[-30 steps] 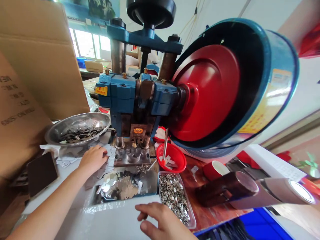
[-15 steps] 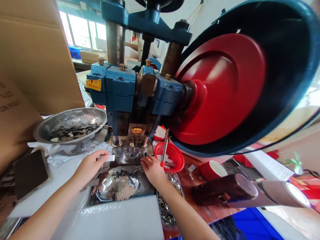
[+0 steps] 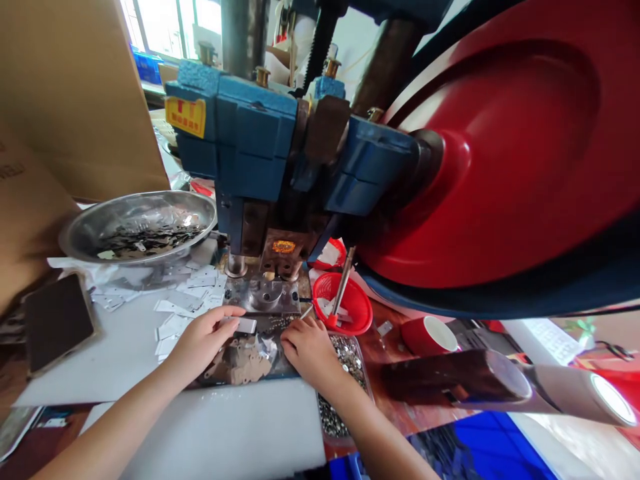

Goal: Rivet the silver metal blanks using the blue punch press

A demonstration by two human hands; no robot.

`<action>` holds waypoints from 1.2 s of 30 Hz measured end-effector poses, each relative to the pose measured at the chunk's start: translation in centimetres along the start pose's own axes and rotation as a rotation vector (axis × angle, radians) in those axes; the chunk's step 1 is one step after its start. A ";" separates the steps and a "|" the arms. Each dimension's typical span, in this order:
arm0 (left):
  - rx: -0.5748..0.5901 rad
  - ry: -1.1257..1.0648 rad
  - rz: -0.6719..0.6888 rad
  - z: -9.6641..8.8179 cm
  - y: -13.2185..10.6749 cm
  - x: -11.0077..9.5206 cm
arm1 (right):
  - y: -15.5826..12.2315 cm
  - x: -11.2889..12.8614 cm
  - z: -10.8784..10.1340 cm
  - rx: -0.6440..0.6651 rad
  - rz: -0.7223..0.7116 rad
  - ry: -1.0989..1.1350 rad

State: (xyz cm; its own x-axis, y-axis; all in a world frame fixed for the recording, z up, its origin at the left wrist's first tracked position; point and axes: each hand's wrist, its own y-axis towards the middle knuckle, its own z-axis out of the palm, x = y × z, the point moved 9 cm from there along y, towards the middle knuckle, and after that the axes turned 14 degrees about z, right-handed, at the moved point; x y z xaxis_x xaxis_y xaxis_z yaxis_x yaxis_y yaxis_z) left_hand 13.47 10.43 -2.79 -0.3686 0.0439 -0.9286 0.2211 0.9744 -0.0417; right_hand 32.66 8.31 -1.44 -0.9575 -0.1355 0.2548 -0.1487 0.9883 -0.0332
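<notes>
Left hand (image 3: 203,341) pinches small flat silver metal tab (image 3: 246,325) between thumb and forefinger, just in front of grey steel die plate (image 3: 265,297) under blue punch press (image 3: 260,153); right hand (image 3: 309,348) fingers curled, tips near plate's front edge, cannot tell if holding anything; wrist over clear plastic tray of tiny silver pieces (image 3: 350,357); round red plastic basket (image 3: 353,307) beside.
</notes>
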 end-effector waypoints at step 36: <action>-0.190 0.143 0.274 -0.2 5.1 -3.8 | 5.2 1.4 -5.3 -0.414 -0.044 0.598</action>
State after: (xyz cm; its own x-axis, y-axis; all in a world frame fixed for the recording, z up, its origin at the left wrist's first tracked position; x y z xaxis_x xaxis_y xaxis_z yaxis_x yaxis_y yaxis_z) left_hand 15.84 15.28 0.59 -0.4441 0.3261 -0.8346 0.1623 0.9453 0.2830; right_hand 31.88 13.62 3.87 -0.6360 -0.2311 0.7363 0.0352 0.9444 0.3268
